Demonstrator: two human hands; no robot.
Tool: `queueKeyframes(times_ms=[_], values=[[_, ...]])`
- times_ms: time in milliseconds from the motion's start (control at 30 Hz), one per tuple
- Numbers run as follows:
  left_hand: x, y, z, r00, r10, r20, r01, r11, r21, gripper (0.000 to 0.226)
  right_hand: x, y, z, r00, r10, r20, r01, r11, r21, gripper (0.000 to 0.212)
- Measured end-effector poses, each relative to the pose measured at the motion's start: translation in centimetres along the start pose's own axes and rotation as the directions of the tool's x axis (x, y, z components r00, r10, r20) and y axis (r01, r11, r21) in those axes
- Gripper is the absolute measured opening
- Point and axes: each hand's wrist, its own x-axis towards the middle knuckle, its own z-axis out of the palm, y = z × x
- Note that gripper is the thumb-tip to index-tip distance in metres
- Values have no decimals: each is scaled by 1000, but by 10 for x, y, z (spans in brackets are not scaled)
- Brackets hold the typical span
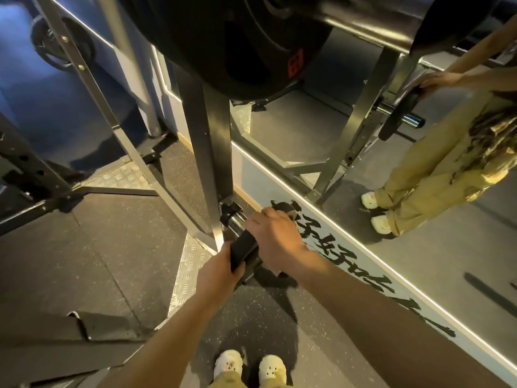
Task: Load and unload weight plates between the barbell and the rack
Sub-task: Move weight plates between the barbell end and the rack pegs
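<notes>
Your left hand [221,266] curls around the near edge of a small black weight plate [242,252], and your right hand [275,238] clasps its far edge from above. The plate sits at the tip of the chrome storage peg [233,218] low on the rack upright [208,152], at 12 o'clock from your shoes [250,366]. A large black plate [223,43] hangs overhead on the barbell sleeve [361,21]. The mirror [363,152] stands at 2 o'clock.

Head-worn view, looking steeply down, close over hands [251,247], mirror [391,163] ahead-right
</notes>
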Motion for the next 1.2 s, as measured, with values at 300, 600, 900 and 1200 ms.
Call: queueKeyframes(times_ms=[300, 600, 900, 1200], values=[[-13, -35, 12, 986, -82, 142, 96, 991, -92, 54, 37, 90, 5, 896, 161, 415, -258, 947, 190, 55], [8, 6, -17, 997, -10, 80, 18, 995, -102, 69, 30, 56, 14, 940, 196, 278, -177, 980, -94, 46], [-14, -21, 20, 968, -221, 123, 251, 892, -375, 49, 5, 0, 6, 991, -11, 134, 25, 994, -106, 43], [-12, -18, 10, 981, -138, 138, 178, 922, -345, 59, 39, 96, 21, 901, 214, 378, -284, 949, 139, 32]])
